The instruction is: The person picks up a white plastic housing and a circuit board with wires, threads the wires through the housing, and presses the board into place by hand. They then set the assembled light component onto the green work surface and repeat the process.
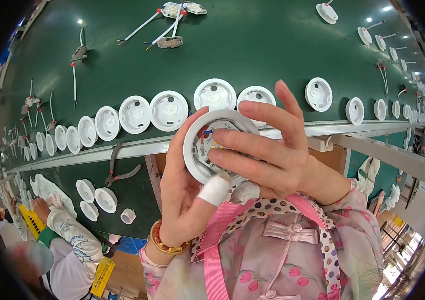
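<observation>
My left hand (185,195) holds a round white lamp housing (198,131) from below and from its left edge, with the open side facing me. Its thumb wears a white bandage. Small coloured wires and a circuit board show inside the housing. My right hand (267,150) lies across the housing from the right, fingers spread over its inside, the fingertips touching the wires. Both hands are raised in front of the green conveyor belt (252,45).
A row of white round housings (168,110) lines the belt's near edge. Wired parts (170,42) lie further up the belt. Pliers (117,172), a tape roll (128,216) and more housings sit lower left, where another person's sleeve (75,237) shows.
</observation>
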`<state>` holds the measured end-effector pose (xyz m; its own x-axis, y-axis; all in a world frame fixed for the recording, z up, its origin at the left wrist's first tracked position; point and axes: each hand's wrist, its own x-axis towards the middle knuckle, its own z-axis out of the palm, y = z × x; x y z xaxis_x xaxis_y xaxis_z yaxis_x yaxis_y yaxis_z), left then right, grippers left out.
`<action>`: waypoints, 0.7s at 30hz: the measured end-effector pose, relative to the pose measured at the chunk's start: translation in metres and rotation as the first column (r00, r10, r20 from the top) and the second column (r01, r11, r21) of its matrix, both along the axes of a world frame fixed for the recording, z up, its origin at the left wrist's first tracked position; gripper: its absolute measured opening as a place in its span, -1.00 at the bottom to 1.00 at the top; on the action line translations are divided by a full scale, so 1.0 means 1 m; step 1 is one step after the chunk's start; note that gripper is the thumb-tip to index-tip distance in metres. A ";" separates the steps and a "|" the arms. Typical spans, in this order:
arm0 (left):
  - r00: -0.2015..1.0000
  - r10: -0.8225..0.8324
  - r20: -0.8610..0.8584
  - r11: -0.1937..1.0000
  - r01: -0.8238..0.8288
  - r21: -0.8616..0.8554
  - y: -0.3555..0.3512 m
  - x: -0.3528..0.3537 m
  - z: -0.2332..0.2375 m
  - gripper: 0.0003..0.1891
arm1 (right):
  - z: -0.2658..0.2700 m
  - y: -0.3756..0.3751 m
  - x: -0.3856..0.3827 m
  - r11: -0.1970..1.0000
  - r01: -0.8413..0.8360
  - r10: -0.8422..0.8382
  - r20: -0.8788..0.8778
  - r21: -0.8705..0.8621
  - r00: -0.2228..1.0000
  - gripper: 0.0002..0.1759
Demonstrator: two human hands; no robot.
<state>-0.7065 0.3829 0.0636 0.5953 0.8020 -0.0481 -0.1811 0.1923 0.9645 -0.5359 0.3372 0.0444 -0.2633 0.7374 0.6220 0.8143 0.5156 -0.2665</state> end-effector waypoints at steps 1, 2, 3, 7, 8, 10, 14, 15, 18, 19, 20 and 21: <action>0.999 0.040 -0.018 0.999 -0.040 0.020 0.000 0.000 0.000 -0.38 | 0.002 0.002 0.003 0.999 -0.040 0.039 -0.021 -0.033 0.999 -0.70; 0.997 0.061 -0.039 0.995 -0.058 0.082 0.000 -0.001 -0.003 -0.41 | 0.003 0.004 0.005 0.995 -0.082 0.079 -0.043 -0.065 0.996 -0.68; 0.995 0.083 -0.059 0.987 -0.074 0.142 0.000 -0.002 -0.009 -0.45 | 0.001 0.005 0.005 0.992 -0.094 0.075 -0.214 -0.080 0.974 -0.66; 0.981 0.125 -0.149 0.951 -0.076 0.301 -0.002 -0.002 -0.011 -0.54 | 0.008 0.008 -0.005 0.909 -0.199 -0.181 -0.775 -0.367 0.606 -0.63; 0.975 0.119 -0.188 0.944 -0.053 0.325 -0.002 -0.003 -0.011 -0.53 | 0.010 0.009 -0.009 0.841 -0.267 -0.318 -0.829 -0.470 0.460 -0.62; 0.959 0.174 -0.226 0.925 -0.080 0.371 -0.003 -0.001 -0.012 -0.57 | -0.001 0.009 -0.012 0.774 -0.428 -0.306 -0.867 -0.467 0.393 -0.56; 0.932 0.287 -0.223 0.895 -0.177 0.409 -0.004 0.001 -0.017 -0.64 | -0.010 0.012 -0.027 0.811 -0.444 -0.272 -0.917 -0.381 0.292 -0.58; 0.924 0.311 -0.223 0.883 -0.194 0.427 -0.004 0.001 -0.018 -0.65 | -0.007 0.012 -0.029 0.801 -0.451 -0.302 -0.916 -0.394 0.264 -0.59; 0.902 0.367 -0.228 0.840 -0.217 0.497 -0.003 0.003 -0.019 -0.67 | -0.007 0.014 -0.036 0.833 -0.429 -0.291 -0.936 -0.350 0.199 -0.62; 0.897 0.376 -0.234 0.824 -0.208 0.527 -0.002 0.004 -0.019 -0.67 | -0.008 0.015 -0.038 0.852 -0.412 -0.270 -0.945 -0.323 0.182 -0.64; 0.891 0.385 -0.239 0.806 -0.200 0.557 0.000 0.004 -0.019 -0.68 | -0.009 0.015 -0.038 0.853 -0.413 -0.270 -0.948 -0.317 0.170 -0.64; 0.890 0.387 -0.241 0.788 -0.183 0.587 0.001 0.005 -0.018 -0.68 | -0.011 0.016 -0.039 0.855 -0.414 -0.271 -0.950 -0.312 0.157 -0.64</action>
